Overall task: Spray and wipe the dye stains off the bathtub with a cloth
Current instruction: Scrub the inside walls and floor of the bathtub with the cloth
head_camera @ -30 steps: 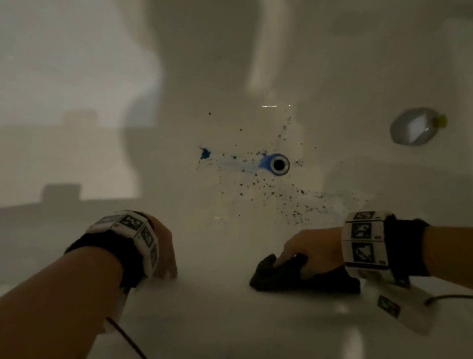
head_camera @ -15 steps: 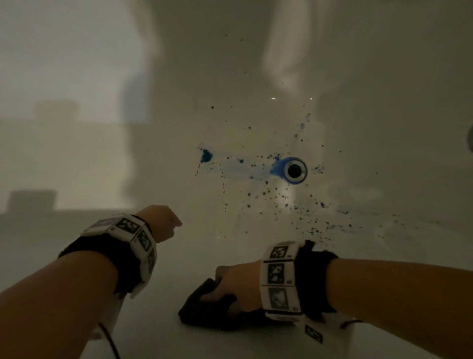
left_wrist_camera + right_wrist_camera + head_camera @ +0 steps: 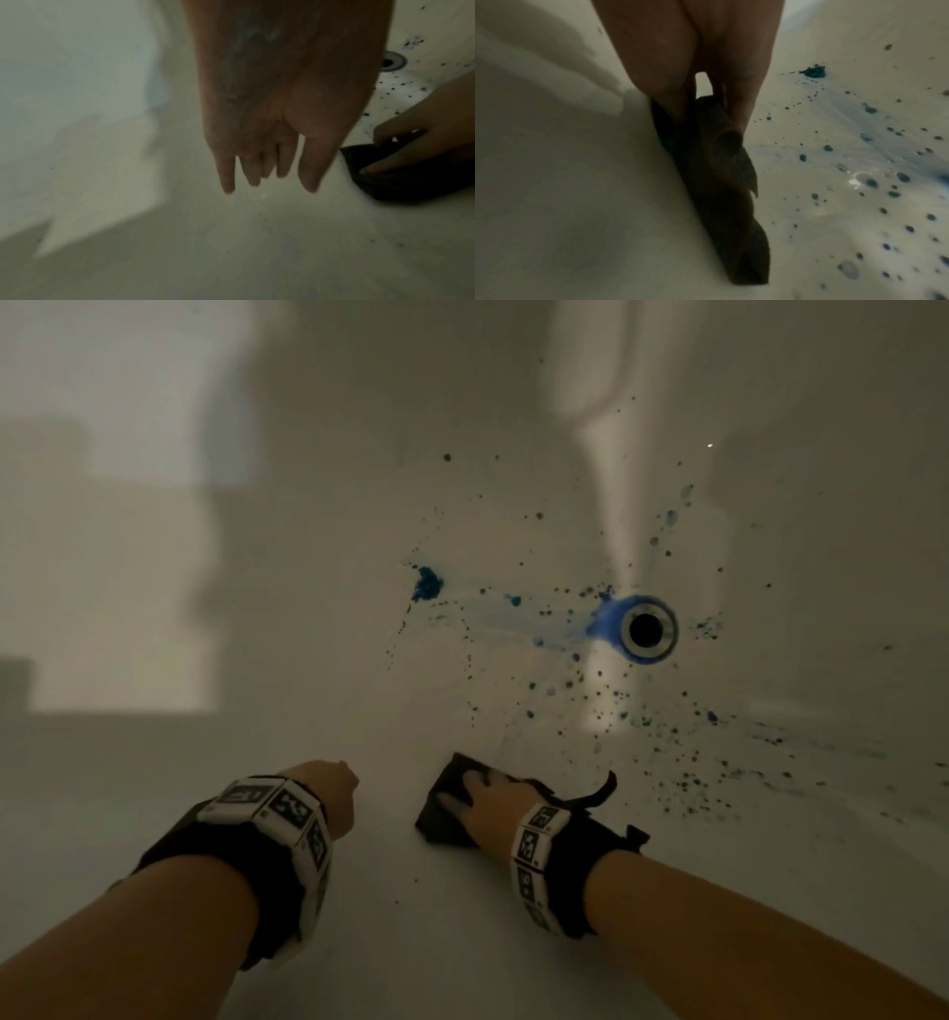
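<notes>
While cloth [image 3: 436,827] lies under right hand [image 3: 493,809]: fingers [image 3: 470,780] curled round it.
Left hand [image 3: 328,793]: fingers [image 3: 282,162] straight, empty.
Risk: cloth drags wet dye stains [image 3: 603,618] wider.

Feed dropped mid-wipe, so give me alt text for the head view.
The right hand holds a dark folded cloth against the white bathtub floor, short of the blue dye spatter around the round metal drain. The empty left hand is beside it.

Dim, grainy views with soft shadows, blurred edges, faint central glare.
</notes>
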{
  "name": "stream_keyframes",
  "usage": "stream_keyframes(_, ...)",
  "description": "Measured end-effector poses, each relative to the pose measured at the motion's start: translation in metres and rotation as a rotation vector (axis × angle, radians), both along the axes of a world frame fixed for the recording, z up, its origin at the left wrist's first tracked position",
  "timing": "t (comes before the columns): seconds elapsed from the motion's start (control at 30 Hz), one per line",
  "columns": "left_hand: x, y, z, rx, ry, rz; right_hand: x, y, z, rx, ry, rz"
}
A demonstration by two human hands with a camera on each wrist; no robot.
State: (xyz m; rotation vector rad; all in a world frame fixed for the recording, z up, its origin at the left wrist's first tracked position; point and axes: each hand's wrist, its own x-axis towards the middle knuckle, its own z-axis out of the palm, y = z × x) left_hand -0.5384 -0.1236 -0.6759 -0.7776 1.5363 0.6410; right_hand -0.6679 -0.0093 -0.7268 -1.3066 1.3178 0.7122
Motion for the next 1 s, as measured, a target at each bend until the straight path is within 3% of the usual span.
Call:
stream_keyframes(0.13,0.000,-0.025,-0.015,-0.143,0.055,0.093,-0.025,-0.020,-0.021,-0.156,0.059,0.136)
stream_keyframes(0.3,0.002,-0.086,-0.040,-0.365,0.145,0.100,-0.071,-0.059,-0.044,-0.293,0.353,-0.108)
stream_keyframes(0.4,0.007,-0.113,-0.049,-0.365,0.115,0.040,-0.076,-0.073,-0.035,-0.341,0.405,-0.246)
stream_keyframes(0.47,0.013,-0.119,-0.056,-0.318,0.085,-0.003,-0.057,-0.069,-0.017,-0.358,0.278,-0.235)
stream_keyframes(0.57,0.020,-0.120,-0.062,-0.289,0.094,0.009,0.003,-0.057,0.009,-0.376,-0.137,-0.157)
stream_keyframes(0.67,0.019,-0.120,-0.063,-0.247,0.067,0.015,0.063,-0.054,-0.006,-0.207,-0.339,0.174)
stream_keyframes(0.7,0.018,-0.122,-0.063,-0.234,0.049,-0.001,0.077,-0.059,-0.020,-0.187,-0.336,0.190)
stream_keyframes(0.77,0.019,-0.126,-0.065,-0.217,0.028,-0.023,0.089,-0.072,-0.054,-0.274,-0.201,0.117)
stream_keyframes(0.83,0.021,-0.128,-0.066,-0.210,0.033,-0.009,0.075,-0.104,-0.054,-0.315,-0.077,-0.066)
stream_keyframes(0.9,0.020,-0.128,-0.065,-0.208,0.040,0.014,0.046,-0.134,-0.046,-0.450,0.102,-0.163)
stream_keyframes(0.93,0.019,-0.129,-0.065,-0.205,0.039,0.013,0.028,-0.147,-0.053,-0.625,0.206,-0.177)
stream_keyframes(1.0,0.016,-0.133,-0.061,-0.194,0.015,-0.014,-0.018,-0.160,-0.060,-0.642,0.338,-0.201)
